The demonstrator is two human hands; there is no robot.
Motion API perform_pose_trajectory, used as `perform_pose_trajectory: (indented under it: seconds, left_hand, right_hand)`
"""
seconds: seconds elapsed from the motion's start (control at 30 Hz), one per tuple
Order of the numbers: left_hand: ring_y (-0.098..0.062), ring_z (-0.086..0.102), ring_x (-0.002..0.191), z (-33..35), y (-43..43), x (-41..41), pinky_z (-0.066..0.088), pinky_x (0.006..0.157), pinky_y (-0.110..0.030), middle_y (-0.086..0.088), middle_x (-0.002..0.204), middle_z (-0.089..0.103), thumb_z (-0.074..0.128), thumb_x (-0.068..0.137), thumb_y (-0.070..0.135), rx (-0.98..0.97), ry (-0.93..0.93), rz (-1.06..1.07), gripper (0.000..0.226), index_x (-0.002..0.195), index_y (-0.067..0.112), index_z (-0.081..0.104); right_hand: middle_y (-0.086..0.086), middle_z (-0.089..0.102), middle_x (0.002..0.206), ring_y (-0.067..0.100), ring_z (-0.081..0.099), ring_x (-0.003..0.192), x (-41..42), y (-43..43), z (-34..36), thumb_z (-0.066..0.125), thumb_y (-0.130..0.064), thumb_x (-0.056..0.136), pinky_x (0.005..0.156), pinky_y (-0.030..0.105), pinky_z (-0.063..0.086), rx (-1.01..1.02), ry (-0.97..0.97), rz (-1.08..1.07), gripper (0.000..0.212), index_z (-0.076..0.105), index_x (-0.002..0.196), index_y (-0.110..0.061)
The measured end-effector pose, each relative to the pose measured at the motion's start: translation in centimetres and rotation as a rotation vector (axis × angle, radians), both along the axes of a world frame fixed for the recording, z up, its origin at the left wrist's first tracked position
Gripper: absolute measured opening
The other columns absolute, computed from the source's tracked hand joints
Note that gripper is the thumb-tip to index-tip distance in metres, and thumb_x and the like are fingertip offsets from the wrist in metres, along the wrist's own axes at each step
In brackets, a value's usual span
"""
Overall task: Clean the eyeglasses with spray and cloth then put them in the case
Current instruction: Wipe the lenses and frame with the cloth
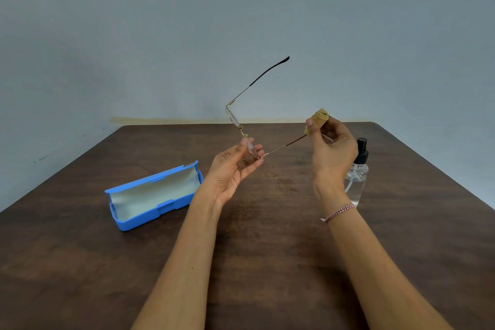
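Thin gold-rimmed eyeglasses [233, 115] hang in the air above the table, both arms unfolded. My left hand [233, 169] pinches the lower lens between thumb and fingers. My right hand [330, 150] grips a folded tan cloth [317, 120] wrapped round the end of the nearer arm of the glasses. The other arm points up and to the right, its black tip free. A blue case [154, 195] lies open on the table to the left, its pale lining showing. A clear spray bottle [357, 171] with a black nozzle stands upright behind my right wrist.
The dark brown wooden table [267, 249] reaches to a grey wall; its far edge runs just behind the hands. The case sits near the left edge, the bottle toward the right.
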State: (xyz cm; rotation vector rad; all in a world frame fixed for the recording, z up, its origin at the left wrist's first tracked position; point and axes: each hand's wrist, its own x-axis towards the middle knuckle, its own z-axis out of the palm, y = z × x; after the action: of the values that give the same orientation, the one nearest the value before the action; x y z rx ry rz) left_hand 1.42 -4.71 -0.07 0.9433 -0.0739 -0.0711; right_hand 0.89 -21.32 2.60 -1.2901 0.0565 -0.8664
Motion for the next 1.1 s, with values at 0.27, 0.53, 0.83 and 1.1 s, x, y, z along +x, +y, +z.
perform_pose_trajectory:
  seconds: [0.27, 0.53, 0.83, 1.1]
  left_hand:
    - [-0.022, 0.071, 0.088, -0.1, 0.1, 0.1, 0.059, 0.073, -0.028, -0.016, 0.100, 0.071, 0.063, 0.082, 0.017, 0.019, -0.041, 0.056, 0.035, 0.112, 0.000, 0.062]
    - [-0.018, 0.070, 0.094, -0.3, -0.9, 0.0, 0.056, 0.082, -0.027, -0.009, 0.099, 0.073, 0.060, 0.087, 0.019, 0.112, -0.104, 0.061, 0.024, 0.108, 0.008, 0.065]
    - [-0.017, 0.069, 0.096, -0.1, -1.4, -0.2, 0.056, 0.083, -0.026, -0.009, 0.102, 0.073, 0.070, 0.069, 0.028, 0.166, -0.089, 0.070, 0.047, 0.111, 0.007, 0.065]
    - [-0.020, 0.068, 0.099, -0.5, -1.6, 0.0, 0.056, 0.084, -0.029, -0.012, 0.104, 0.072, 0.068, 0.077, 0.019, 0.127, -0.081, 0.091, 0.037, 0.112, 0.007, 0.064]
  right_hand:
    - [0.001, 0.072, 0.081, 0.011, 0.067, 0.077, 0.7, 0.4, -1.2, 0.078, -0.028, 0.073, 0.077, 0.028, 0.055, -0.013, 0.065, 0.143, 0.018, 0.071, 0.087, -0.020]
    - [0.006, 0.074, 0.084, 0.021, 0.070, 0.087, 0.4, 2.3, -3.1, 0.080, -0.022, 0.069, 0.085, 0.038, 0.055, -0.083, 0.194, 0.422, 0.017, 0.072, 0.083, -0.019]
    - [0.004, 0.069, 0.081, 0.006, 0.065, 0.070, 0.5, 1.7, -2.4, 0.076, -0.011, 0.074, 0.061, 0.015, 0.051, 0.220, 0.160, 0.418, 0.027, 0.064, 0.097, -0.007]
    - [0.005, 0.069, 0.086, 0.009, 0.066, 0.079, 0.6, 2.1, -2.9, 0.072, -0.005, 0.077, 0.067, 0.014, 0.052, 0.236, 0.187, 0.540, 0.016, 0.065, 0.092, -0.007]
